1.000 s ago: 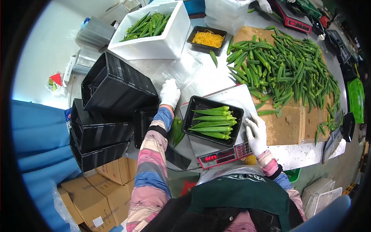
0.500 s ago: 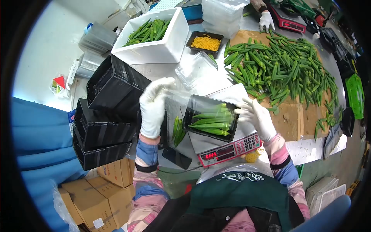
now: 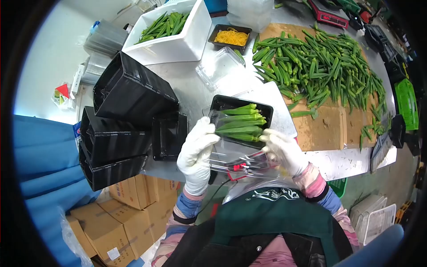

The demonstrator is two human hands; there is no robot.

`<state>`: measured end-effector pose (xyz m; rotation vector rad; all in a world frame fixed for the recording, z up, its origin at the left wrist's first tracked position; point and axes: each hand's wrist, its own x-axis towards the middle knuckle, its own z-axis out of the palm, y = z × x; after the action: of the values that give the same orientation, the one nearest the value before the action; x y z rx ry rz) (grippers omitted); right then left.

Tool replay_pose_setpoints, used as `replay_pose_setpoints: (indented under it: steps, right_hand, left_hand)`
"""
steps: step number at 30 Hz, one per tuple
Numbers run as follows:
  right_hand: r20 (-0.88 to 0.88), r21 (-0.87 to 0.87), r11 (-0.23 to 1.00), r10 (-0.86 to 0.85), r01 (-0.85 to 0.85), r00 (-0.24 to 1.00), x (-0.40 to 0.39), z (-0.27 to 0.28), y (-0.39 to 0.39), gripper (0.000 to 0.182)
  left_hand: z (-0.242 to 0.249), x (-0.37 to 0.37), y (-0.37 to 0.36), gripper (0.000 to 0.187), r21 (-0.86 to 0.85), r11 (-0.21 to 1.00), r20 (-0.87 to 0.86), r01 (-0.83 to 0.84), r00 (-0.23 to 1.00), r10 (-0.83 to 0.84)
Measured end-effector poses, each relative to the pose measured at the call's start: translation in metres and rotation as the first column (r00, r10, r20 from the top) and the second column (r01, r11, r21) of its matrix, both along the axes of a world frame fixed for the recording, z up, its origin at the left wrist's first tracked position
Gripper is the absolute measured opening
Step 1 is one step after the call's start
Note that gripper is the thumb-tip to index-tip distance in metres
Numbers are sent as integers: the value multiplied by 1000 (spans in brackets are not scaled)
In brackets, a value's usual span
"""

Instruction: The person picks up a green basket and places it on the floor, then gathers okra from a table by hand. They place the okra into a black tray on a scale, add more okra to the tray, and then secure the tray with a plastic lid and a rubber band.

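Note:
A black tray (image 3: 222,101) with several green okra pods (image 3: 242,123) in it rests on a digital scale (image 3: 282,109). Both hands wear white gloves. My left hand (image 3: 195,155) is closed on the left side of a clear plastic lid (image 3: 231,161), which lies over the tray's near part and the scale's red-lit display. My right hand (image 3: 284,153) pinches the lid's right side, close to the tray's near right corner. Much of the scale's keypad is hidden under the lid and right hand.
Black tray stacks (image 3: 133,93) stand left, beside a single black tray (image 3: 170,135). A white foam box (image 3: 178,46) of okra, a tray of yellow rubber bands (image 3: 231,36) and a clear container (image 3: 220,66) lie behind. Heaped okra (image 3: 320,71) covers cardboard at right.
My left hand has come down and right with the clear lid, to the tray's near left. My right hand has moved down and closed on the lid. A co-worker's gloved hand has left view.

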<state>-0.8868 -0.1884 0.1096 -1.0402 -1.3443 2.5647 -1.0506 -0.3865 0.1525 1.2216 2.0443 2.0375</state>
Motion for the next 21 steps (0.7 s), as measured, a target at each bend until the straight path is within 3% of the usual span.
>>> replay_pose_setpoints:
  steps: [3, 4, 5, 6, 8, 11, 12, 15, 17, 21]
  right_hand:
    - [-11, 136, 981, -136, 137, 991, -3, -14, 4, 40]
    - [-27, 196, 964, -176, 178, 984, -10, -11, 3, 39]
    - [-49, 254, 942, -215, 220, 975, -17, -10, 2, 38]
    - [-104, 373, 898, -209, 233, 972, -23, -22, 1, 37]
    - [-173, 440, 851, -233, 287, 957, -38, -33, -4, 39]
    - [-208, 665, 676, -241, 318, 948, -53, -55, -5, 41]
    - [-232, 712, 615, -249, 339, 940, -59, -60, -6, 41]
    - [-237, 813, 473, -264, 339, 935, -71, -65, -1, 39]
    - [-196, 865, 407, -265, 293, 944, -75, -68, 4, 38]
    - [-151, 812, 515, -270, 275, 951, -79, -88, 8, 35]
  left_hand:
    - [-10, -15, -5, 31, -57, 996, 397, 72, 917, -44]
    - [-5, -23, -6, 40, 138, 988, 761, 68, 631, -150]
    - [-11, -36, -11, 47, 221, 966, 810, 136, 526, -260]
    - [-15, -43, -12, 47, 279, 955, 831, 105, 472, -295]
    - [-22, -54, -9, 45, 362, 931, 856, 54, 375, -355]
    - [-36, -57, 10, 43, -95, 993, 701, 73, 713, 15]
    - [-42, -57, 13, 42, -291, 955, 398, 61, 915, 62]
    - [-63, -53, 26, 44, -289, 956, 266, 48, 963, 32]
    - [-76, -62, 28, 44, -296, 952, 298, 72, 954, 20]
    - [-87, -71, 32, 44, -306, 947, 318, 96, 948, 6]
